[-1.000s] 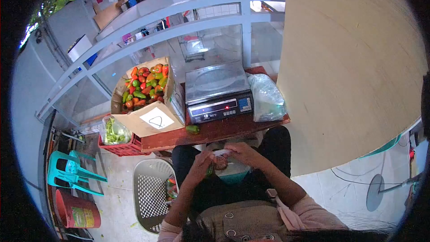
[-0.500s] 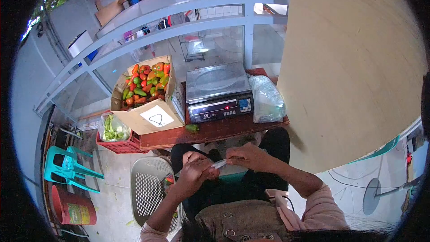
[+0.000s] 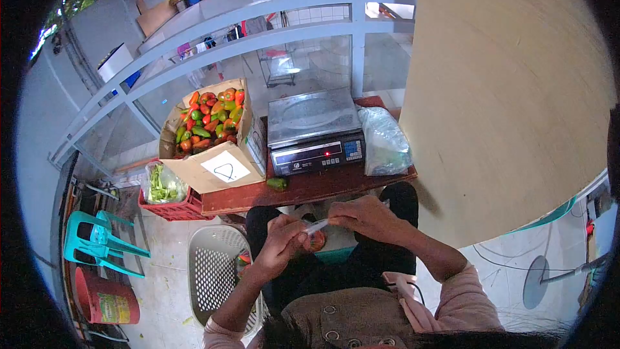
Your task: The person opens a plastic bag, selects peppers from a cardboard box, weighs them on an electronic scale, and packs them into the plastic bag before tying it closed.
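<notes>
Over my lap, my left hand [image 3: 282, 243] and my right hand [image 3: 367, 221] grip a strip of clear plastic [image 3: 316, 227], apparently the neck of a plastic bag, between them. Fingers of both hands are closed on it. Just below the strip shows a red-orange thing [image 3: 317, 241], which looks like peppers inside the bag; my left hand partly hides it. Ahead on the red-brown table [image 3: 303, 192] lies a single green pepper [image 3: 277, 184], in front of a digital scale [image 3: 316, 148] with a bare metal pan.
A cardboard box [image 3: 223, 171] of red and green peppers [image 3: 210, 119] stands left of the scale, a filled plastic bag [image 3: 385, 145] right. A grey basket [image 3: 213, 271] sits by my left leg. Farther left are a red crate [image 3: 171, 210], turquoise chair [image 3: 84, 236] and red bucket [image 3: 106, 297].
My left hand has shifted and turned slightly, and more of the red-orange thing below the plastic shows. My right hand has risen a little, still on the plastic.
</notes>
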`<control>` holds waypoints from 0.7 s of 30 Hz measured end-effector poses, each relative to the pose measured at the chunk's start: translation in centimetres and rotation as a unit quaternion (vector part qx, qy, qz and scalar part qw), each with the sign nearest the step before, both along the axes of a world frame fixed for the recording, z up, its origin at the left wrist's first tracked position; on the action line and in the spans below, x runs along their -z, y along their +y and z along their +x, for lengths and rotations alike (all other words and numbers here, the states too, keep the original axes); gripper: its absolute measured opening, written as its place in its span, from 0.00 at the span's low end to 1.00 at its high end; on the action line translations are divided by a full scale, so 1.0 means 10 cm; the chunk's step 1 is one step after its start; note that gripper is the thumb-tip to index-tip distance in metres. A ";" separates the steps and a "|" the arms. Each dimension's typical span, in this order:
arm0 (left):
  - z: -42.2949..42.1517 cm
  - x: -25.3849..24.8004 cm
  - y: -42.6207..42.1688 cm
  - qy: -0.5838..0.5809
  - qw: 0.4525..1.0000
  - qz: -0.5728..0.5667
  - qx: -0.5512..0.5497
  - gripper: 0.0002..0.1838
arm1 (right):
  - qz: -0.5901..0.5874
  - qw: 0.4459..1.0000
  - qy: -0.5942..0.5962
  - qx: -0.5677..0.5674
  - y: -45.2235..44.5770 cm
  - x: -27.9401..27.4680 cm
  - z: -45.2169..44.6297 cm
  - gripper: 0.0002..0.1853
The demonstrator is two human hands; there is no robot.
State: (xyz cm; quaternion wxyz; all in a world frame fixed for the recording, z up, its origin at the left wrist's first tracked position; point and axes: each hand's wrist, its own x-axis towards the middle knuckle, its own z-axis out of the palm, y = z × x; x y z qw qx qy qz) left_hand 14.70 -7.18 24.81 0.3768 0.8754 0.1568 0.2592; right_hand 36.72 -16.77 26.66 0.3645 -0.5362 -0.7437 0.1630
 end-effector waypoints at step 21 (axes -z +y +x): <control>0.02 -0.61 0.06 0.061 0.997 0.050 0.018 0.12 | 0.078 0.981 -0.170 0.061 -0.14 -0.22 0.28 0.07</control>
